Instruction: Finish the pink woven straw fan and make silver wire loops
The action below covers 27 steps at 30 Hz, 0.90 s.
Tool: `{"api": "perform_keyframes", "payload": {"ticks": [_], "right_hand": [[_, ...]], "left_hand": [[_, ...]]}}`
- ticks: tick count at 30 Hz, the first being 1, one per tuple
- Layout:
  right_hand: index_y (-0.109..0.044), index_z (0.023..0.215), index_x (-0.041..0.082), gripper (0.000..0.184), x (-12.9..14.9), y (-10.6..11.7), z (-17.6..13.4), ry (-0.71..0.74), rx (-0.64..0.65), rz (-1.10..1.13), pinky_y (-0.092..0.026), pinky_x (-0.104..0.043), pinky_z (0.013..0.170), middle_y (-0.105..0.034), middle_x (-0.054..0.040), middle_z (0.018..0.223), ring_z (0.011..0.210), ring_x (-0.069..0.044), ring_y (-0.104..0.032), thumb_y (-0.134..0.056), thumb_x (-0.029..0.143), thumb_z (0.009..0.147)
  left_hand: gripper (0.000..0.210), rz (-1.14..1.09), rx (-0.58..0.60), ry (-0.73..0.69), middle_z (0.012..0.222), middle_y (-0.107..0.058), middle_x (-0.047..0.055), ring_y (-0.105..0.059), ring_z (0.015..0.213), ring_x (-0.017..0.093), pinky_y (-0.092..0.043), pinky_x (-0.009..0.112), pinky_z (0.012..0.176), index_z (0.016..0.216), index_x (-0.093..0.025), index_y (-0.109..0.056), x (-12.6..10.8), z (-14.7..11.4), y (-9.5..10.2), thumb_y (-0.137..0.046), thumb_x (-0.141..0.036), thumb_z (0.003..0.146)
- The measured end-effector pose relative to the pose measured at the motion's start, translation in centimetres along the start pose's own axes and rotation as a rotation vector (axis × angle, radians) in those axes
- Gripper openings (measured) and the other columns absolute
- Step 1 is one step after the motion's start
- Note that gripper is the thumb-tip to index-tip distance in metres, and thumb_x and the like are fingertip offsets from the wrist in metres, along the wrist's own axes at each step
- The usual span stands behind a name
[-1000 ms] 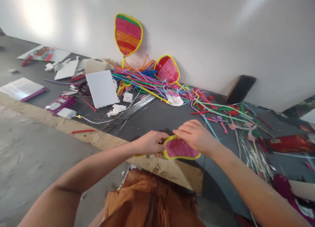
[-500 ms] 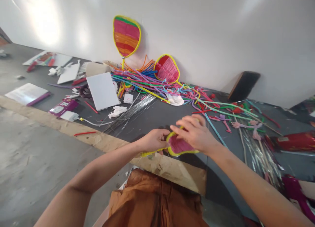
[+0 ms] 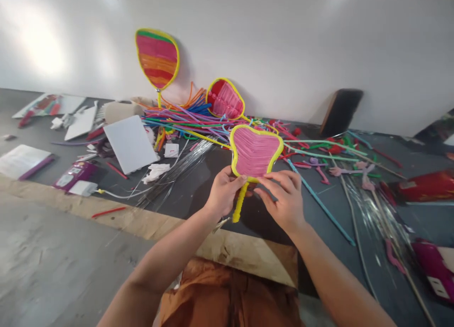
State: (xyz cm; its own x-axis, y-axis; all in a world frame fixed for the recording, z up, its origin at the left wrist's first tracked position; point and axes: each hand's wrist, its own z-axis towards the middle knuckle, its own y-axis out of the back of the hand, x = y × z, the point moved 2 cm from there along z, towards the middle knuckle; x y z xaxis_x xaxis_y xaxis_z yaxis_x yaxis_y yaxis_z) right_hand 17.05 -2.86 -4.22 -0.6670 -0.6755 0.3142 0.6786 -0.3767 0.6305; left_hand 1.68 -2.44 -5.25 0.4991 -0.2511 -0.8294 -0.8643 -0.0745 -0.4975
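A small hand fan point(image 3: 256, 153), pink and ribbed with a fuzzy yellow rim and a twisted yellow handle, is held upright over the table's near part. My left hand point(image 3: 224, 194) pinches it at the lower left, where the handle meets the rim. Against the lower right rim, my right hand point(image 3: 284, 199) rests its bent fingertips, with the thumb lower down. Behind, a striped fan point(image 3: 158, 58) in pink, orange and red leans on the wall beside a red and pink fan point(image 3: 226, 100). Colourful pipe cleaners point(image 3: 187, 119) lie heaped below these two.
A white card point(image 3: 130, 145) and a purple power strip point(image 3: 75, 174) with a plugged-in cable are on the left. A phone point(image 3: 341, 111) leans on the wall at right. Near a red package point(image 3: 427, 185) lie shiny strands point(image 3: 365, 218). Brown paper point(image 3: 142, 216) lines the front edge.
The pink fan has been raised and turned from nearly flat to upright, facing me. My right hand has moved off its face to the lower rim. The view has shifted slightly right.
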Motion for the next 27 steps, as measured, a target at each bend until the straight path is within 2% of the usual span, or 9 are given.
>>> {"api": "perform_keyframes", "payload": {"ticks": [5,12,23,25,27], "right_hand": [[-0.069,0.091,0.027,0.015,-0.9,-0.4,-0.2,-0.034,0.002,-0.017,-0.042,-0.037,0.078,-0.068,-0.0028,0.086,0.088,-0.021,-0.053,-0.068,0.02,0.077],[-0.068,0.084,0.025,0.009,-1.2,-0.7,-0.3,-0.012,0.027,-0.064,-0.038,-0.037,0.079,-0.07,-0.0003,0.082,0.085,-0.02,-0.053,-0.066,0.019,0.078],[-0.066,0.09,0.027,0.013,-1.1,-1.3,-0.4,0.02,0.027,-0.069,-0.036,-0.04,0.086,-0.07,0.0012,0.086,0.09,-0.02,-0.052,-0.064,0.019,0.08],[-0.066,0.092,0.029,0.015,-1.0,-0.9,-0.2,0.02,0.018,-0.019,-0.036,-0.04,0.088,-0.07,0.0014,0.087,0.092,-0.02,-0.053,-0.064,0.02,0.08],[-0.066,0.094,0.029,0.015,-1.1,-0.3,-0.1,-0.045,-0.016,0.082,-0.039,-0.04,0.088,-0.07,-0.0004,0.091,0.095,-0.021,-0.053,-0.062,0.022,0.081]], "left_hand": [[0.036,0.011,-0.025,0.038,0.075,-0.067,0.0,-0.066,0.066,0.015,-0.056,0.025,0.053,0.089,-0.015,-0.055,0.9,-0.1,-0.2,-0.076,-0.03,0.064],[0.039,0.004,-0.004,0.128,0.076,-0.068,0.002,-0.067,0.067,0.018,-0.056,0.029,0.056,0.091,-0.015,-0.053,1.1,0.0,-0.2,-0.077,-0.027,0.063],[0.039,0.001,-0.039,0.099,0.081,-0.067,0.001,-0.065,0.067,0.014,-0.057,0.026,0.059,0.092,-0.015,-0.056,1.4,-0.3,0.0,-0.078,-0.017,0.06],[0.036,-0.006,-0.041,0.086,0.081,-0.068,0.001,-0.065,0.065,0.013,-0.057,0.026,0.059,0.091,-0.015,-0.057,1.4,-0.2,0.1,-0.077,-0.017,0.061],[0.035,-0.01,-0.052,0.104,0.08,-0.068,0.002,-0.066,0.065,0.014,-0.056,0.025,0.058,0.09,-0.014,-0.057,1.2,-0.2,0.2,-0.076,-0.016,0.062]]}}
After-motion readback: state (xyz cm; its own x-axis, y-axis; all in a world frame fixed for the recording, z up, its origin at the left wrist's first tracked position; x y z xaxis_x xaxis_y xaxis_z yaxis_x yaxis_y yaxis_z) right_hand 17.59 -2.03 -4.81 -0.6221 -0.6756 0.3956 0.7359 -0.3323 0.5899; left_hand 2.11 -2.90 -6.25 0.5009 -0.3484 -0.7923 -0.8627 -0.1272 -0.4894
